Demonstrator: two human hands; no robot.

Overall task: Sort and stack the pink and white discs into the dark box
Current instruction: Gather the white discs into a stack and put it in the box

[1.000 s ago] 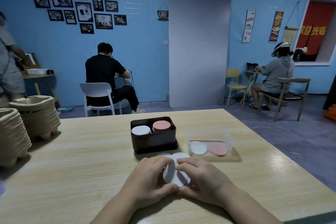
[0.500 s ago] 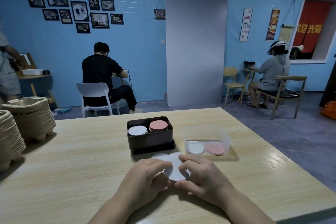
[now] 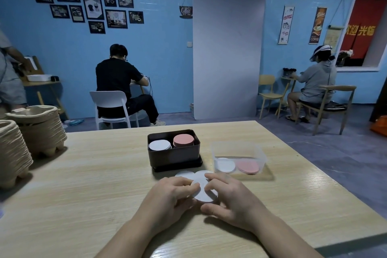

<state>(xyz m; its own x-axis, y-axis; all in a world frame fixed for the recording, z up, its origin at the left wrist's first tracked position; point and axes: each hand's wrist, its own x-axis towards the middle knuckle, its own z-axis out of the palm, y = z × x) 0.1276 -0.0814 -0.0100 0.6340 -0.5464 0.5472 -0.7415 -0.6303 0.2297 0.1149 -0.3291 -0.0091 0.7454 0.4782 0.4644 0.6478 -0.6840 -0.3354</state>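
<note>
The dark box (image 3: 173,156) stands mid-table with a white stack (image 3: 159,145) on its left side and a pink stack (image 3: 183,140) on its right. Just in front of it lie overlapping white discs (image 3: 202,191) on the table. My left hand (image 3: 167,197) and my right hand (image 3: 230,197) both pinch these discs from either side, fingertips on top, thumbs at the near edge. More white discs (image 3: 185,174) peek out behind my fingers. What lies under my palms is hidden.
A clear plastic tub (image 3: 238,148) to the right of the box holds white discs (image 3: 225,165) and pink discs (image 3: 248,166). Stacks of pulp cup trays (image 3: 35,130) stand at the table's left edge. People sit at other tables behind.
My hands have shifted the white discs slightly; my right fingers now lie further over the top disc. The camera view has dipped a little.
</note>
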